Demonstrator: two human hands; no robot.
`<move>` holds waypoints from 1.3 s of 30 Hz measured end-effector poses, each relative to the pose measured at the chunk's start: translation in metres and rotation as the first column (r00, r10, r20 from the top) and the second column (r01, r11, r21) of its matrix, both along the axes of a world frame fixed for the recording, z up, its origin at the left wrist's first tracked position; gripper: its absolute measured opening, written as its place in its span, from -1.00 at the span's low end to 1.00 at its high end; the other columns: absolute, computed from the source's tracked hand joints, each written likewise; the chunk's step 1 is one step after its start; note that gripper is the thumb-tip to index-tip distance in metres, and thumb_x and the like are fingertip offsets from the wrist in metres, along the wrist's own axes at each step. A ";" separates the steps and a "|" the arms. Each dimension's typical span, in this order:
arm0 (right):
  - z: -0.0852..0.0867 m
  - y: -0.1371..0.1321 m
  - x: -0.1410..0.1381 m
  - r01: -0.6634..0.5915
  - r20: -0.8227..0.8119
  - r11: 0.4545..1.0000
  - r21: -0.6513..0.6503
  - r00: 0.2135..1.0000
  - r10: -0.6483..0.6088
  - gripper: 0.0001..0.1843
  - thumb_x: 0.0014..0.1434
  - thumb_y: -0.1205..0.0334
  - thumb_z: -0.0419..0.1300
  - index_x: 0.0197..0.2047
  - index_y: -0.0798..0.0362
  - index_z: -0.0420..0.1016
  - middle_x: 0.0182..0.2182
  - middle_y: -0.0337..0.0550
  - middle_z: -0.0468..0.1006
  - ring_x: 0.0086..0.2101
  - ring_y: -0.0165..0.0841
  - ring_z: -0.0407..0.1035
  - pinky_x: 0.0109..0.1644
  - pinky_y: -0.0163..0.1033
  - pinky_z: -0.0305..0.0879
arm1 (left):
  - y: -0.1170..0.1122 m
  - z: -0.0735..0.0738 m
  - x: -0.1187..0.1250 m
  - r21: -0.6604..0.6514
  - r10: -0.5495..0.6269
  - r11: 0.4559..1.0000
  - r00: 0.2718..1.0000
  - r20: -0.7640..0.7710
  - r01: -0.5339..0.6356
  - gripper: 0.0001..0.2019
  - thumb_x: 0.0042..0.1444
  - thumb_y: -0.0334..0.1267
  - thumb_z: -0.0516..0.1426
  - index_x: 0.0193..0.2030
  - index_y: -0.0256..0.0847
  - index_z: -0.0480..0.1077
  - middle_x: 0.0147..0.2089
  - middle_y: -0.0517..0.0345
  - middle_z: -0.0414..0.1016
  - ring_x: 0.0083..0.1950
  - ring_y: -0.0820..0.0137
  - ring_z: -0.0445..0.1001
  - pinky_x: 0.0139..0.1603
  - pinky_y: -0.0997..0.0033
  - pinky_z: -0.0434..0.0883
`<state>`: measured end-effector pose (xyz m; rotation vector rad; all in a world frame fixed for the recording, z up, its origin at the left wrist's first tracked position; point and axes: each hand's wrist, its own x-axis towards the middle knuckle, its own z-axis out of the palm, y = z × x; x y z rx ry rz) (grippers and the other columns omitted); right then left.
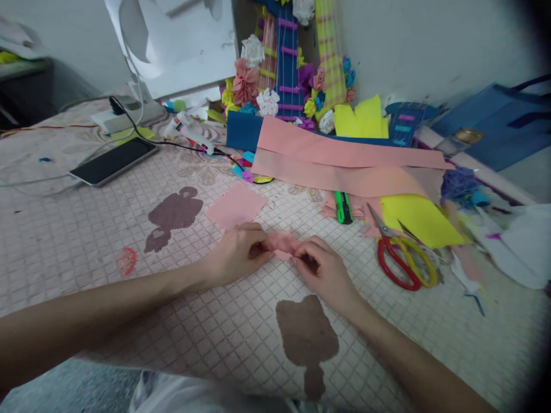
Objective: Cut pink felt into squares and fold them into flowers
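Observation:
A small piece of pink paper [283, 245], crumpled or gathered, is stretched between my two hands just above the table. My left hand [241, 252] pinches its left end, fingers curled closed. At the other end, my right hand [325, 265] grips it between thumb and fingers. Just beyond my left hand lies a flat pink paper square [236, 205]. Whether the gathered piece is paper or thin cloth is hard to make out.
Scissors with red and yellow handles [407, 264] and a green cutter [343, 207] lie to the right. Long pink strips [344, 152] stretch across the back. A phone [115, 162], a white glue gun [193, 133] and cables lie at left. Paper flowers [246, 82] stand by the wall.

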<state>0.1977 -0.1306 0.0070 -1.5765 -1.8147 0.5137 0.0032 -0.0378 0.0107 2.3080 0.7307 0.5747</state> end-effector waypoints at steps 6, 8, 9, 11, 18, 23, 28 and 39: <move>0.002 0.000 -0.003 0.006 -0.003 1.000 -0.010 1.000 -0.006 -0.90 0.14 0.41 0.14 -0.37 0.02 0.34 -0.38 -0.20 0.39 -0.32 -0.35 0.32 -0.28 -0.25 0.26 | 0.000 -0.002 0.000 0.064 0.000 0.998 1.000 -0.019 0.001 -0.89 0.08 -0.39 0.12 -0.46 -0.28 0.39 -0.42 0.15 0.36 -0.36 0.45 0.33 -0.34 0.46 0.27; 0.002 -0.001 -0.003 0.007 -0.002 1.000 0.000 1.000 -0.007 -0.88 0.14 0.41 0.13 -0.39 0.02 0.33 -0.40 -0.20 0.38 -0.33 -0.35 0.31 -0.29 -0.25 0.25 | 0.000 -0.003 0.001 0.066 -0.003 0.998 1.000 -0.017 0.004 -0.90 0.07 -0.38 0.13 -0.45 -0.28 0.39 -0.42 0.14 0.37 -0.35 0.44 0.33 -0.31 0.44 0.28; 0.002 -0.001 -0.004 0.011 0.003 1.000 0.001 1.000 -0.011 -0.88 0.14 0.41 0.13 -0.40 0.02 0.32 -0.41 -0.21 0.38 -0.34 -0.35 0.30 -0.29 -0.25 0.25 | 0.000 -0.002 0.001 0.061 -0.002 0.998 1.000 -0.017 0.003 -0.91 0.07 -0.37 0.14 -0.44 -0.28 0.38 -0.41 0.14 0.37 -0.34 0.43 0.33 -0.31 0.44 0.28; 0.001 -0.001 -0.004 0.025 0.010 1.000 -0.002 1.000 -0.025 -0.88 0.14 0.41 0.13 -0.40 0.02 0.32 -0.41 -0.21 0.36 -0.36 -0.36 0.29 -0.32 -0.26 0.24 | 0.000 -0.002 0.001 0.050 -0.001 0.999 1.000 -0.029 0.002 -0.90 0.08 -0.34 0.14 -0.43 -0.28 0.37 -0.41 0.14 0.37 -0.33 0.42 0.34 -0.30 0.43 0.28; 0.002 -0.001 -0.006 0.039 0.004 0.999 0.008 0.999 -0.039 -0.88 0.13 0.41 0.11 -0.40 0.02 0.32 -0.41 -0.20 0.37 -0.37 -0.36 0.30 -0.33 -0.26 0.26 | -0.001 -0.003 -0.001 0.064 -0.016 0.998 0.998 -0.053 0.020 -0.85 0.13 -0.29 0.13 -0.44 -0.27 0.35 -0.37 0.12 0.38 -0.29 0.40 0.35 -0.25 0.40 0.29; -0.002 0.000 -0.008 0.061 0.049 0.998 0.008 0.997 -0.061 -0.87 0.10 0.42 0.11 -0.43 0.02 0.30 -0.41 -0.19 0.37 -0.34 -0.33 0.31 -0.28 -0.22 0.26 | 0.000 -0.006 -0.001 0.083 -0.004 0.997 0.998 -0.069 0.010 -0.84 0.14 -0.26 0.13 -0.43 -0.26 0.36 -0.36 0.13 0.38 -0.28 0.40 0.35 -0.22 0.38 0.29; -0.003 0.001 -0.009 0.063 0.058 0.998 0.002 0.996 -0.063 -0.86 0.10 0.42 0.12 -0.43 0.02 0.28 -0.41 -0.19 0.37 -0.32 -0.32 0.30 -0.26 -0.20 0.26 | -0.002 -0.004 0.002 0.111 0.016 0.994 0.995 -0.102 -0.005 -0.81 0.15 -0.23 0.13 -0.44 -0.26 0.35 -0.37 0.14 0.38 -0.29 0.40 0.35 -0.23 0.37 0.28; -0.005 0.002 -0.009 0.073 0.111 0.997 0.022 0.991 -0.075 -0.88 0.11 0.39 0.11 -0.43 0.01 0.27 -0.42 -0.18 0.36 -0.34 -0.32 0.29 -0.29 -0.20 0.27 | -0.002 -0.004 0.004 0.140 0.045 0.990 0.991 -0.124 -0.028 -0.81 0.12 -0.22 0.15 -0.45 -0.26 0.34 -0.38 0.13 0.36 -0.29 0.38 0.34 -0.27 0.37 0.26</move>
